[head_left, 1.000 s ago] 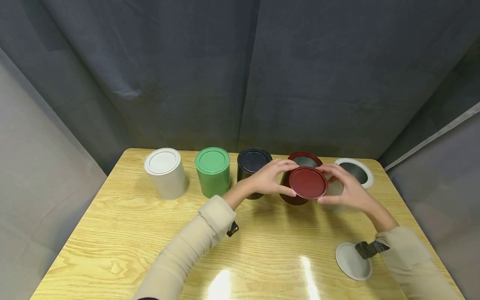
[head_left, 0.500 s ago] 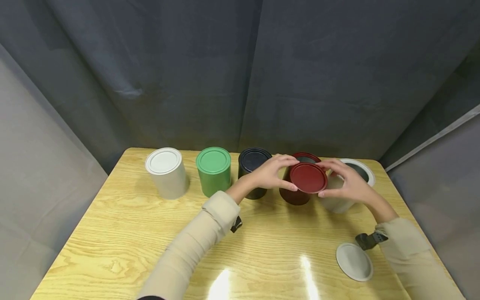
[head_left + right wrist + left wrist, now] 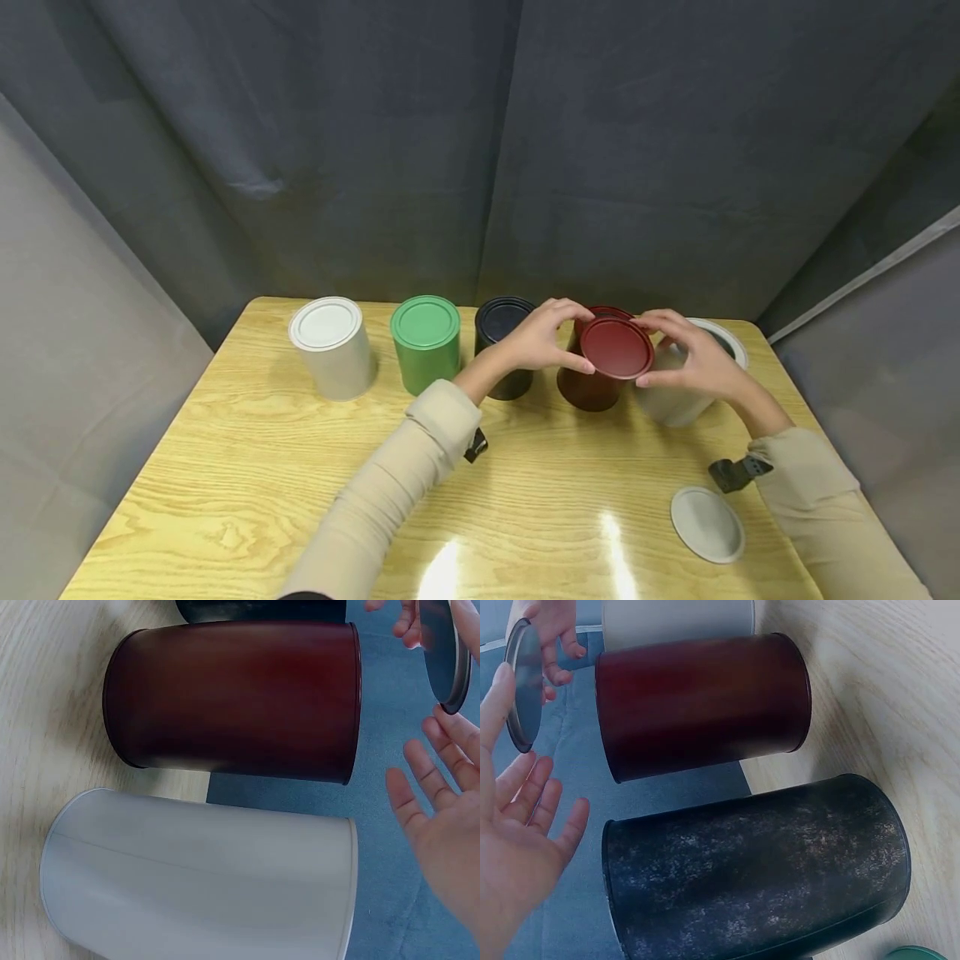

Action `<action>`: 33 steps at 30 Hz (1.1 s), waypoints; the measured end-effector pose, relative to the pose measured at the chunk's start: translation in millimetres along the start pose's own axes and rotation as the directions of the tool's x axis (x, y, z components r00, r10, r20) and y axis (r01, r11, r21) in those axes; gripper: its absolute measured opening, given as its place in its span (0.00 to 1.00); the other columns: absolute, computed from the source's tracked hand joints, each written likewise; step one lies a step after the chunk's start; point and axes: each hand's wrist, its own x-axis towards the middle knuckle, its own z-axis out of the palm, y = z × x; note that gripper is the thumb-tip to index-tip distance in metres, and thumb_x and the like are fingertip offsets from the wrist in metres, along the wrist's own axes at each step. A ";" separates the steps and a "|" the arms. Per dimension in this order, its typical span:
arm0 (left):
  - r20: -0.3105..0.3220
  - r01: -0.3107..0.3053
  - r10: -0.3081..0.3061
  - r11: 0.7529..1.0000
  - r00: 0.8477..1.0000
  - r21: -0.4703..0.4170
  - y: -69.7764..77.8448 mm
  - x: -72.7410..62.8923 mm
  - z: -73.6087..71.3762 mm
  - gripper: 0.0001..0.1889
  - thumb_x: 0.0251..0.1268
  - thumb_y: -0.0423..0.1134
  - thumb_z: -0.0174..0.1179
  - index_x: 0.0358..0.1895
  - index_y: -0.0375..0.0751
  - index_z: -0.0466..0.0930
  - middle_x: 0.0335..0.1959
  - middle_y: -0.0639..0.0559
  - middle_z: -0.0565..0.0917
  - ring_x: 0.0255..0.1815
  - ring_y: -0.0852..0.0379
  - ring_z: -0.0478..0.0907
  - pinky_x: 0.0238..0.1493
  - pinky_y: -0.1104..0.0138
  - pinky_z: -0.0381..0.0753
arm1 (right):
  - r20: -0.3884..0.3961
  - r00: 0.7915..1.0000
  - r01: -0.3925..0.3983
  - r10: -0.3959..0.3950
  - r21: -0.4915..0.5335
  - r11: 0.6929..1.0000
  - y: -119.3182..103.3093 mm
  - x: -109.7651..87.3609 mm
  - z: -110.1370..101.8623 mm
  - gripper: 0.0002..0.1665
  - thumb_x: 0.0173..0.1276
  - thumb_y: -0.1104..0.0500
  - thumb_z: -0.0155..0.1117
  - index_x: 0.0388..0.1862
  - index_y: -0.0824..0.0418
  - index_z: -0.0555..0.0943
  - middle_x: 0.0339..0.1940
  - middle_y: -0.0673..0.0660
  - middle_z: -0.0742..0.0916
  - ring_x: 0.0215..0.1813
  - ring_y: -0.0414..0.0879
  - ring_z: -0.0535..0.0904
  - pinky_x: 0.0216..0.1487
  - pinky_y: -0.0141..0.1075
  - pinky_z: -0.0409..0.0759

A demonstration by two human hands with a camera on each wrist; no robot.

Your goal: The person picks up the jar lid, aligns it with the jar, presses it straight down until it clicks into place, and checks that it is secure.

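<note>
A dark red round lid point(image 3: 617, 348) is held by its rim between my two hands. My left hand point(image 3: 543, 337) pinches its left edge, and my right hand point(image 3: 686, 358) pinches the right edge. Beneath it stands a dark red can point(image 3: 587, 390), whose opening is mostly hidden by the lid. In the left wrist view the lid point(image 3: 526, 686) is apart from the red can point(image 3: 705, 705), with a gap between them. The right wrist view shows the same gap, the lid's metallic underside facing the can point(image 3: 232, 701).
An uncovered light grey can point(image 3: 667, 400) stands right of the red one. A black can point(image 3: 504, 321), a green can point(image 3: 425, 350) and a whitish can point(image 3: 337, 358), all lidded, line up leftward. A loose grey lid point(image 3: 707, 525) lies on the wooden table point(image 3: 300, 467), near my right sleeve.
Both hands have carried the red lid slightly up and away from me, so it covers more of the red can's opening. The other cans and the grey lid have stayed put.
</note>
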 end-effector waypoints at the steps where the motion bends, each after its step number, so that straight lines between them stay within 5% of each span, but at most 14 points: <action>1: -0.008 -0.002 0.002 1.000 1.000 -0.003 -0.3 -0.1 -0.5 0.35 0.40 0.50 0.73 0.55 0.43 0.73 0.52 0.54 0.74 0.54 0.58 0.65 0.53 0.72 0.64 | -0.001 1.000 -0.003 0.003 0.003 1.000 0.9 0.3 0.1 0.44 0.36 0.68 0.78 0.57 0.69 0.72 0.52 0.59 0.75 0.46 0.35 0.69 0.38 0.33 0.73; 7: -0.020 -0.003 0.003 1.000 1.000 -0.011 -2.5 0.8 -3.2 0.33 0.41 0.48 0.73 0.55 0.42 0.74 0.52 0.54 0.74 0.55 0.57 0.65 0.55 0.70 0.64 | -0.005 0.999 -0.035 0.035 -0.009 0.999 1.2 3.8 -0.8 0.42 0.38 0.64 0.79 0.57 0.66 0.73 0.52 0.57 0.75 0.47 0.42 0.70 0.39 0.35 0.70; 14: 0.020 0.017 -0.017 1.000 1.000 0.009 -5.7 5.3 -2.6 0.33 0.44 0.49 0.71 0.56 0.42 0.73 0.54 0.53 0.73 0.55 0.57 0.64 0.55 0.69 0.64 | 0.009 0.998 -0.064 0.064 -0.047 0.997 6.2 7.8 -3.4 0.42 0.38 0.62 0.79 0.56 0.66 0.74 0.51 0.57 0.76 0.48 0.35 0.68 0.39 0.38 0.69; 21: 0.024 0.011 -0.013 0.999 1.000 0.053 -8.6 13.4 -3.6 0.34 0.44 0.49 0.71 0.57 0.40 0.73 0.54 0.51 0.73 0.55 0.56 0.64 0.54 0.70 0.64 | 0.018 0.995 -0.096 0.097 -0.063 0.993 12.9 11.6 -6.3 0.41 0.39 0.61 0.79 0.56 0.63 0.74 0.51 0.55 0.76 0.48 0.48 0.69 0.37 0.33 0.69; 33: 0.066 0.072 -0.078 0.993 0.995 0.093 -15.8 22.5 0.0 0.35 0.47 0.50 0.69 0.60 0.40 0.71 0.58 0.50 0.71 0.58 0.55 0.62 0.56 0.70 0.62 | 0.076 0.979 -0.182 0.187 -0.066 0.981 26.3 17.6 -6.8 0.41 0.44 0.57 0.77 0.58 0.64 0.72 0.54 0.59 0.74 0.52 0.53 0.70 0.39 0.35 0.71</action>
